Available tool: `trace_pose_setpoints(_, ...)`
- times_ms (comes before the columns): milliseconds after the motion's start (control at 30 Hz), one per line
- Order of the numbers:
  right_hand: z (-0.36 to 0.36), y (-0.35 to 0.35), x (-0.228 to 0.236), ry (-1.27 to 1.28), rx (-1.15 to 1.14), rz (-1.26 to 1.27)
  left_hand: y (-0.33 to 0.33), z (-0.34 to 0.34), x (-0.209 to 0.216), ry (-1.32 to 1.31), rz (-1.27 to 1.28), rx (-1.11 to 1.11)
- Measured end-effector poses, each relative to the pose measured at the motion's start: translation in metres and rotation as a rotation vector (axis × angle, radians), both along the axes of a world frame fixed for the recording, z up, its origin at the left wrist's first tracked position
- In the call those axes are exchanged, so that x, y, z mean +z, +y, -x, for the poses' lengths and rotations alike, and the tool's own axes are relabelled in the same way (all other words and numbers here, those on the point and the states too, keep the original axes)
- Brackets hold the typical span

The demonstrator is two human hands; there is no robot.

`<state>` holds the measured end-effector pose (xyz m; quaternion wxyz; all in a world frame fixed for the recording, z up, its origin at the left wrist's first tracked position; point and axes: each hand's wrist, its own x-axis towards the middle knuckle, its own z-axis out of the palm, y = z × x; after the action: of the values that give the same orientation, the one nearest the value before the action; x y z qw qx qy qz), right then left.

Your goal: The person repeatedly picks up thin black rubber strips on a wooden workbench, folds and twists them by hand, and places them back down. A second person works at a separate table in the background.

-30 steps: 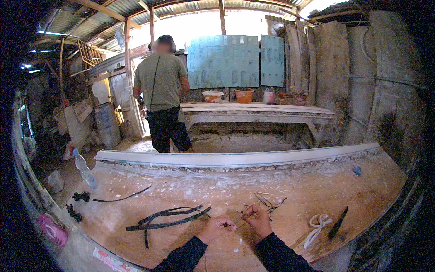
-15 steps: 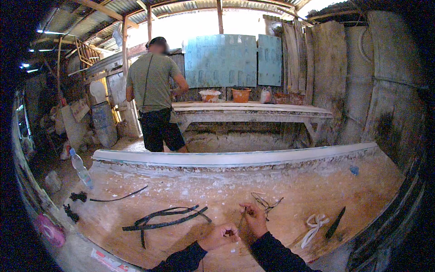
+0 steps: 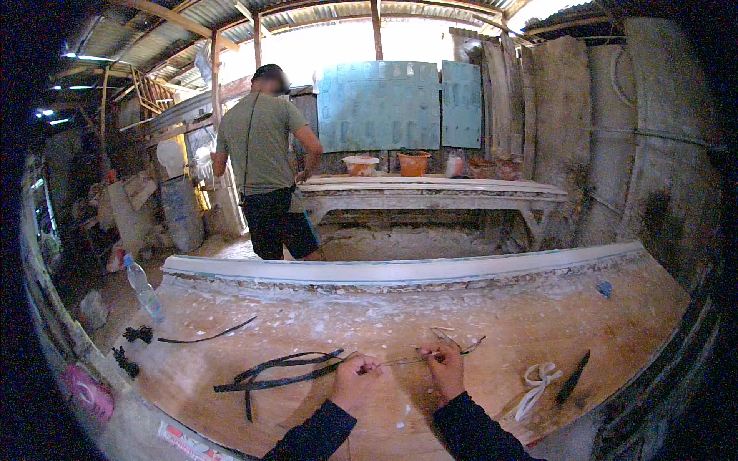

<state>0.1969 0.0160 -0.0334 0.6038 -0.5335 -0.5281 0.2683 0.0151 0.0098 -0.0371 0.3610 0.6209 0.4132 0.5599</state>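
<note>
A thin dark cord (image 3: 401,361) runs nearly level between my two hands, just above the wooden tabletop. My left hand (image 3: 355,381) pinches one end, fingers closed. My right hand (image 3: 445,370) is closed on the other side, and loose thin strands (image 3: 470,343) stick out beyond its fingers. Flat black strips (image 3: 269,378) lie crossed on the table, their tips close to my left hand. To the right of my right hand are a knotted white strip (image 3: 536,388) and a dark, pointed, blade-like piece (image 3: 573,376).
A long white moulding (image 3: 400,270) lines the table's far edge. At the left are a clear plastic bottle (image 3: 143,288), black bundles (image 3: 138,334) and a single thin strip (image 3: 206,336). Past the table, a person (image 3: 269,154) stands by a bench (image 3: 430,192) holding orange tubs (image 3: 413,163).
My left hand has moved up and turned, now pinching the cord. The cord, which hung from my right hand, is now stretched sideways between both. The person's arm has lowered towards the bench.
</note>
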Motion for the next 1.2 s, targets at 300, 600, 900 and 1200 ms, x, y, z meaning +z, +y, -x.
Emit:
trace_pose_setpoints(300,0.015,-0.02,0.011,-0.087,0.405,0.036,0.029,0.027,-0.018,-0.159,0.161,0.22)
trace_pose_setpoints(600,0.025,-0.042,0.027,0.149,0.955,0.234,0.022,0.023,-0.01,-0.171,0.166,0.245)
trace_pose_setpoints(900,0.021,-0.037,0.024,-0.055,1.102,-0.057,0.021,0.023,-0.016,-0.209,0.225,0.11)
trace_pose_setpoints(1200,0.017,-0.041,0.023,0.043,1.07,0.223,0.008,0.015,0.0,-0.081,0.17,0.11)
